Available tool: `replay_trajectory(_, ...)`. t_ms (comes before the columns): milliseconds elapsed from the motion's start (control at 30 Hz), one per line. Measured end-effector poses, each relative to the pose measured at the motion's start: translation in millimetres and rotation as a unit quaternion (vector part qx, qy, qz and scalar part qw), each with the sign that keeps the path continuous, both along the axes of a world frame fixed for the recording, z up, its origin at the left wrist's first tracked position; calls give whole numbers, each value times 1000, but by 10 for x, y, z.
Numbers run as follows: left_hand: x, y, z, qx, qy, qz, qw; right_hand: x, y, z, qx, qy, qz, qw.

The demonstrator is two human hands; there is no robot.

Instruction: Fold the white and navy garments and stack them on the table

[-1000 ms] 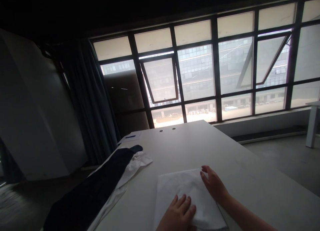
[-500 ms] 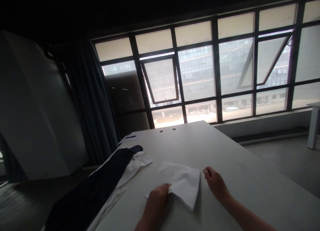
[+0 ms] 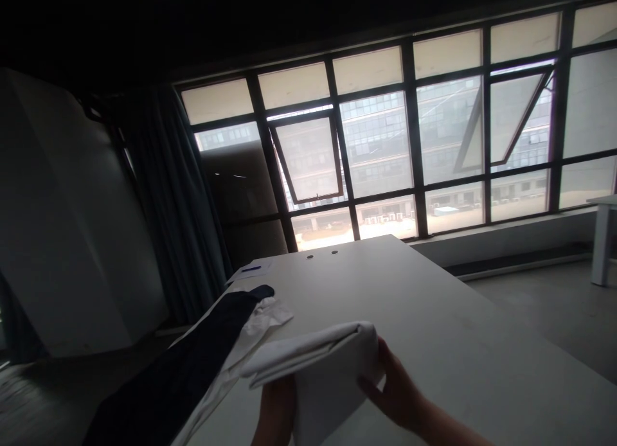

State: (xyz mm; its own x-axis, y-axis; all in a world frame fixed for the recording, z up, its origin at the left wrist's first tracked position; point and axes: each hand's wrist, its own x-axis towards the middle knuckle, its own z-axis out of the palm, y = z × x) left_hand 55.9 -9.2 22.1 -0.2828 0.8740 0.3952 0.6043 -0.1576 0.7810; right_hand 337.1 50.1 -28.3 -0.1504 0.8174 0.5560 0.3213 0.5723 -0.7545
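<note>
Right hand (image 3: 400,387) clasping folded white cloth (image 3: 322,351); left hand (image 3: 278,398) beneath, grip hidden; dark garment (image 3: 183,349) alongside on table (image 3: 443,349).

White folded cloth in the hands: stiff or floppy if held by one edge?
Probably floppy: part of the white cloth hangs below its folded layers. Those layers may slide or open, since gaps show between the folds.

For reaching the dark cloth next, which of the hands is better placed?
Probably the left hand: it is nearer to the dark cloth, though partly hidden by the folded cloth. The right hand holds the right end, farther away.
</note>
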Motion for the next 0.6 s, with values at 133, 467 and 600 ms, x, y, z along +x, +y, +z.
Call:
replay_trajectory(133, 76, -27, 71, -30, -132, -54, 989, -101, -88, 432, -60, 37, 20, 997)
replay_trajectory(467, 185, -8, -244, -389, -196, -157, 886, 597, 689, 298, -201, -205, -92, 953)
replay_trajectory(600, 166, 63, -287, -247, -5, -115, 962, 634, 643, 359, -110, -278, -169, 939)
